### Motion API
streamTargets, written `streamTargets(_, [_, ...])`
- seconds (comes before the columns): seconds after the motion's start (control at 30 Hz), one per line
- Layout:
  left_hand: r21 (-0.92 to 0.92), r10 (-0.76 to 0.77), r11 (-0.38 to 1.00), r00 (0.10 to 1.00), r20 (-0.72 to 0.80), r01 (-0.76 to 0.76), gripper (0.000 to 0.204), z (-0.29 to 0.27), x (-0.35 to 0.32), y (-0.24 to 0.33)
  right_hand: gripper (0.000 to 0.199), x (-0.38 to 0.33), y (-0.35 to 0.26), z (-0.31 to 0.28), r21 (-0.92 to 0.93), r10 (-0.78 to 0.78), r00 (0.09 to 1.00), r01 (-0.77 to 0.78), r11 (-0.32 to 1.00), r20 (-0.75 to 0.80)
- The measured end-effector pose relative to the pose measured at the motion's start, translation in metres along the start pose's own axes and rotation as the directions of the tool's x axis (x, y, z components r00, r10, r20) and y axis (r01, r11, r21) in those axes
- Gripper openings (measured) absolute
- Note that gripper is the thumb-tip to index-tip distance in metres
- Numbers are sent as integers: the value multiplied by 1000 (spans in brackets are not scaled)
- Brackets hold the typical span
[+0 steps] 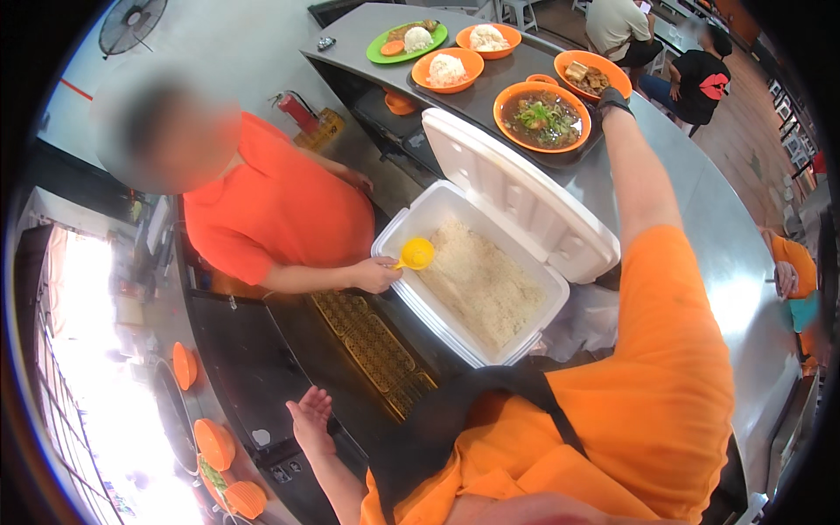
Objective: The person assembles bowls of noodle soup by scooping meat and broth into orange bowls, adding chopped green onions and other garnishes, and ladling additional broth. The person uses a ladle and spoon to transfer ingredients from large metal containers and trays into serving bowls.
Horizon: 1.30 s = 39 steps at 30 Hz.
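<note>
Head: soup bowl (542, 116) beside right hand (614, 98).

No packages, labels, signs or screens in view

Curved steel counter (726, 254) runs from beyond the right hand (615, 100) down along the person's right side. On it, just left of the right hand: orange soup bowl (542, 116) with greens, sitting on a dark tray (477, 101). Same tray carries an orange rice bowl (447, 70) further left. Just above the hand, orange bowl of tofu (588, 74). Far end of counter: green plate (406, 40) with rice, another orange rice bowl (488, 38), small dark object (325, 43). White cooler (477, 280) of rice, lid open, sits between both hands on a lower dark surface. Left hand (312, 420) hovers open over the dark lower counter (254, 376).
</note>
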<state>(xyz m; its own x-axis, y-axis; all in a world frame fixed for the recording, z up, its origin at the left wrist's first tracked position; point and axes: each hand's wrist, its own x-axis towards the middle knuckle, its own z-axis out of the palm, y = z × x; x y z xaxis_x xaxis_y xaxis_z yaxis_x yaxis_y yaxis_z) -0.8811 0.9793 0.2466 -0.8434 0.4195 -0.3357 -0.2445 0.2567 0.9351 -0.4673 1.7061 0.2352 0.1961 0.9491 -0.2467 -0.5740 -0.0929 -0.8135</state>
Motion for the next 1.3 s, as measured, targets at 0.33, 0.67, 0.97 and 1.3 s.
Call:
streamTargets(0.33, [27,-25,999,997,78,23,67,0,16,-8,45,-72,-58,-24,133,-150,985,138,982,89])
streamTargets(0.67, [40,46,994,727,685,-101,64,115,68,4,39,-298,-115,-156,4,-280,960,280,960,-23])
streamTargets(0.97, [259,-267,914,18,964,-311,56,265,72,-4,34,-656,-27,-303,16,-320,785,387,922,-530])
streamTargets(1.3, [329,-588,792,-500,635,-514,50,617,-33,-97,30,-687,181,-404,-172,-18,-212,736,655,-977])
